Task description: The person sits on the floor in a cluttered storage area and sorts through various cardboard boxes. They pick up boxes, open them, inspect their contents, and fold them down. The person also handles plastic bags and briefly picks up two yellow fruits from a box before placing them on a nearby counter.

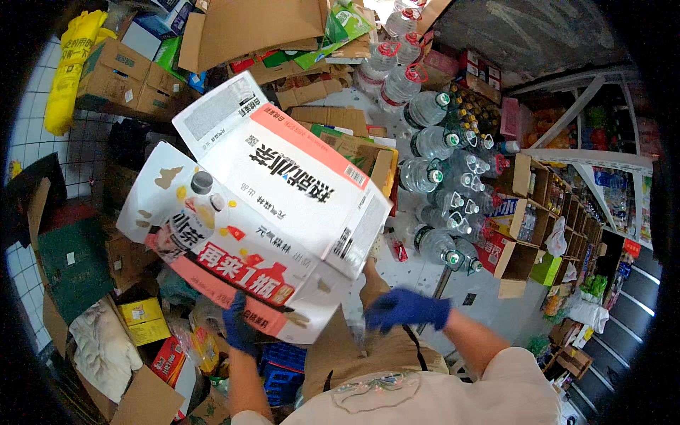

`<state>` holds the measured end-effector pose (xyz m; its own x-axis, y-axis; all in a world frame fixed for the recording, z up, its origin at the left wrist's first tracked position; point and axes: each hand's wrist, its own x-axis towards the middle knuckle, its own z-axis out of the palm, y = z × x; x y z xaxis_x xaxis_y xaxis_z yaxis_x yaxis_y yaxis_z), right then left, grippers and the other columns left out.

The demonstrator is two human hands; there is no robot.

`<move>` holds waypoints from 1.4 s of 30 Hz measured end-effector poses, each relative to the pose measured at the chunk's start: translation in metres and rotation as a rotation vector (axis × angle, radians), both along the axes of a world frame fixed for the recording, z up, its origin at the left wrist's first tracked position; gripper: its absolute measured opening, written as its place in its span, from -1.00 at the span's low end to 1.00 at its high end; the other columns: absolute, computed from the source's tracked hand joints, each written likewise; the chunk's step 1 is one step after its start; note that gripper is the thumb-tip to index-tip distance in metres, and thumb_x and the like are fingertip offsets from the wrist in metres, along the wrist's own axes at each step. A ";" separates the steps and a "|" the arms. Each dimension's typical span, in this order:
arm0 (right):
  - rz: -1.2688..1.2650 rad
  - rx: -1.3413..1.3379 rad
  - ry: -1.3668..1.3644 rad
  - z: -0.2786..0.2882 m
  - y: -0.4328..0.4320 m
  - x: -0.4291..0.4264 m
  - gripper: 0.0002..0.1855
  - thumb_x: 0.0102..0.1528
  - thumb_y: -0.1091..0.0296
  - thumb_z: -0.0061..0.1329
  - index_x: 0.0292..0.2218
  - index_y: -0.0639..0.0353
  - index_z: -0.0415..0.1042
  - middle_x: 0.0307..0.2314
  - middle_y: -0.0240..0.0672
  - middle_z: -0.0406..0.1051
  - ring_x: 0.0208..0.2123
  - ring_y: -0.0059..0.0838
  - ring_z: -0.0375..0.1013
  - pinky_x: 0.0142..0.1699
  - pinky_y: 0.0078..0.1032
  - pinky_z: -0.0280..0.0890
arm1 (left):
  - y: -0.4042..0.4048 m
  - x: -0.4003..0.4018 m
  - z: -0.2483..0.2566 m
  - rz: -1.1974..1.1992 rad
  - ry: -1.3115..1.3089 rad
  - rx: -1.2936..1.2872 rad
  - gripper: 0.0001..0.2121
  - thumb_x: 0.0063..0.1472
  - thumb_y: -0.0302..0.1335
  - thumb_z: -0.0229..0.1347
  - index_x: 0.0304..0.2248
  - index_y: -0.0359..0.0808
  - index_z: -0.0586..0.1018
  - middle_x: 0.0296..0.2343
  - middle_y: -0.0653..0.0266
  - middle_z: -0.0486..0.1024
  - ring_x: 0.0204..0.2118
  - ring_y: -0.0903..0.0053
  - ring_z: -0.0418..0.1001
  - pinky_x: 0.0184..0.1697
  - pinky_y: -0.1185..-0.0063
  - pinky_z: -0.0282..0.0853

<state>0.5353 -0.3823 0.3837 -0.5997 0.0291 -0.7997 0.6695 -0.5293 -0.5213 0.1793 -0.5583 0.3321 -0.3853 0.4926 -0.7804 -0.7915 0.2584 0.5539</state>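
Note:
A large white and pink printed cardboard carton [297, 175], flattened out with its flaps spread, is tilted in front of me. My left hand [241, 324], in a blue glove, grips its lower edge; the fingers are partly hidden by the board. To the right of the carton's lower corner, my right hand [408, 309] hovers in a blue glove, touching nothing that I can see, with its fingers loosely bent. Brown cardboard pieces [329, 119] lie behind the carton.
Large clear plastic water bottles [427, 143] stand on the speckled floor at the right, beside open cartons [523, 260]. A small red-labelled bottle [397, 245] lies near my foot. Stacked boxes [114, 77], a yellow bag [68, 79] and a green carton [71, 260] crowd the left.

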 end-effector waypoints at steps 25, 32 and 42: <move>-0.315 1.141 -0.515 -0.080 0.011 -0.051 -0.44 -0.06 -0.22 0.05 -0.33 0.18 0.51 -0.50 0.03 0.46 -0.40 0.05 0.46 -0.31 -0.20 0.31 | 0.114 0.220 -0.076 -0.959 0.619 -0.215 -0.51 0.15 -0.13 0.00 -0.05 -0.34 0.36 -0.26 -0.16 0.46 -0.15 0.02 0.41 -0.16 0.34 0.34; -0.054 0.920 -0.566 -0.047 0.145 0.002 -0.42 -0.09 -0.18 0.11 -0.38 0.28 0.52 -0.58 -0.08 0.46 -0.50 -0.26 0.48 -0.35 -0.34 0.31 | 0.025 0.161 -0.153 -0.572 0.048 -0.186 -0.66 0.07 -0.22 0.19 -0.29 -0.34 0.53 -0.46 0.16 0.55 -0.42 0.37 0.51 -0.31 0.43 0.41; 0.183 1.382 0.113 -0.186 0.181 -0.083 -0.44 -0.01 0.13 0.07 -0.01 0.20 0.36 -0.29 -0.04 0.48 -0.25 -0.15 0.50 -0.12 -0.34 0.35 | -0.215 0.133 -0.169 -0.287 0.565 -0.953 -0.60 0.12 -0.15 0.01 -0.19 -0.31 0.54 -0.22 -0.04 0.48 -0.18 0.18 0.45 -0.12 0.39 0.33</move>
